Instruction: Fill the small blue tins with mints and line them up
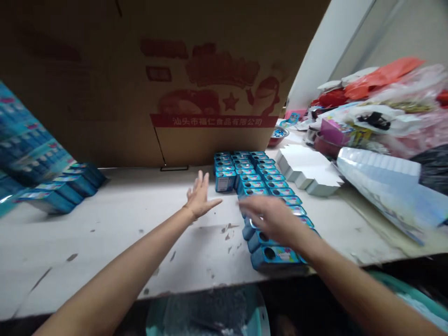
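Rows of small blue boxes [276, 254] with dark round spots on their tops stand side by side on the white tabletop [133, 233]. My left hand [201, 196] is stretched out over the table, fingers spread, holding nothing, just left of the rows. Over the middle of the rows is my right hand [268, 212], smeared by motion. Its fingers point left, and whether they touch a box or hold anything I cannot make out. Another group of blue boxes [66, 186] sits at the table's left side.
A large printed cardboard carton [210, 140] stands at the back. To the right are white angular pieces [308, 168], a glossy printed sheet [385, 191] and piled plastic bags [392, 93]. A metal bowl [280, 132] is behind. Below the front edge is a teal tub [261, 308].
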Demonstrator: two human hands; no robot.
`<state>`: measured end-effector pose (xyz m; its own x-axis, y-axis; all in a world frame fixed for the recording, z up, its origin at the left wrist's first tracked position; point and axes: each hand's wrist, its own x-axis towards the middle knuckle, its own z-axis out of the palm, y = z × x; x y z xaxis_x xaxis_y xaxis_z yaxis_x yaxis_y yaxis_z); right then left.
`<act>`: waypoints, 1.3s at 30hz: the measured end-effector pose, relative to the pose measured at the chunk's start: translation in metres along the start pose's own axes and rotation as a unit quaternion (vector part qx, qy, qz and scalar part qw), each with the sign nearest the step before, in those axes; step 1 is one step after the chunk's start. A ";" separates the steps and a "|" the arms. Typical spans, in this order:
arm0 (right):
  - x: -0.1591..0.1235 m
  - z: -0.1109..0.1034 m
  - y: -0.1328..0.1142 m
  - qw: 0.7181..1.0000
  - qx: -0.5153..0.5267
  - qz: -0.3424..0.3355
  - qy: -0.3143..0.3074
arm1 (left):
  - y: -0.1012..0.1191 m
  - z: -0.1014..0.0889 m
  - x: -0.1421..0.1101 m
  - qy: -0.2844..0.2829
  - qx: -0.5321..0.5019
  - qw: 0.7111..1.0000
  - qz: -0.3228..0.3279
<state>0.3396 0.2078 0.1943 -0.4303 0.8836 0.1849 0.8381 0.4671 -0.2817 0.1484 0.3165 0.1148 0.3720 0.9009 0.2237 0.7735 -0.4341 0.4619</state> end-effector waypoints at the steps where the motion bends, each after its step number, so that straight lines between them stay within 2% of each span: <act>1: -0.030 0.016 -0.020 0.997 0.059 -0.015 -0.054 | -0.011 -0.011 -0.027 0.012 -0.003 1.000 -0.010; 3: -0.083 0.065 -0.053 0.974 0.137 -0.045 -0.177 | -0.034 -0.037 -0.087 0.047 -0.004 0.999 -0.023; 4: -0.105 0.096 -0.065 0.968 0.137 -0.024 -0.210 | -0.046 -0.052 -0.119 0.075 -0.003 0.997 -0.031; 6: -0.139 0.160 -0.081 0.956 0.090 0.051 -0.276 | -0.069 -0.080 -0.185 0.133 0.007 0.989 -0.061; 7: -0.152 0.189 -0.087 0.951 0.049 0.096 -0.289 | -0.079 -0.094 -0.219 0.159 0.015 0.984 -0.082; 8: -0.163 0.214 -0.091 0.943 0.002 0.136 -0.305 | -0.090 -0.107 -0.253 0.179 0.025 0.978 -0.107; 10: -0.179 0.251 -0.099 0.926 -0.062 0.163 -0.335 | -0.110 -0.130 -0.322 0.202 0.047 0.964 -0.166; 12: -0.189 0.271 -0.105 0.916 -0.081 0.151 -0.363 | -0.131 -0.149 -0.392 0.213 0.067 0.945 -0.240; 14: -0.193 0.279 -0.108 0.912 -0.063 0.112 -0.389 | -0.149 -0.161 -0.461 0.187 0.068 0.921 -0.335; 17: -0.196 0.282 -0.111 0.904 -0.067 0.078 -0.416 | -0.162 -0.161 -0.549 0.071 0.032 0.883 -0.463; 19: -0.200 0.281 -0.113 0.902 -0.072 0.056 -0.421 | -0.161 -0.148 -0.589 0.005 0.002 0.870 -0.492; 22: -0.205 0.278 -0.118 0.911 -0.060 0.035 -0.406 | -0.153 -0.112 -0.616 -0.054 -0.036 0.872 -0.485; 25: -0.207 0.278 -0.118 0.921 -0.037 0.039 -0.385 | -0.148 -0.077 -0.618 -0.101 -0.057 0.869 -0.481; 27: -0.207 0.279 -0.116 0.931 -0.024 0.051 -0.362 | -0.150 -0.063 -0.617 -0.118 -0.058 0.868 -0.479; 29: -0.209 0.280 -0.113 0.940 -0.008 0.062 -0.335 | -0.153 -0.059 -0.619 -0.124 -0.055 0.871 -0.473; 35: -0.211 0.283 -0.110 0.944 0.043 0.057 -0.324 | -0.145 -0.077 -0.628 -0.122 -0.071 0.885 -0.444; 39: -0.208 0.281 -0.112 0.936 0.115 0.033 -0.332 | -0.131 -0.073 -0.626 -0.055 -0.106 0.873 -0.473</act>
<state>0.2411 -0.0190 -0.0776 -0.5572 0.7018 -0.4438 0.8090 0.3383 -0.4807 -0.2236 -0.1907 -0.0229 -0.3261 0.8454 -0.4230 0.6526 0.5251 0.5463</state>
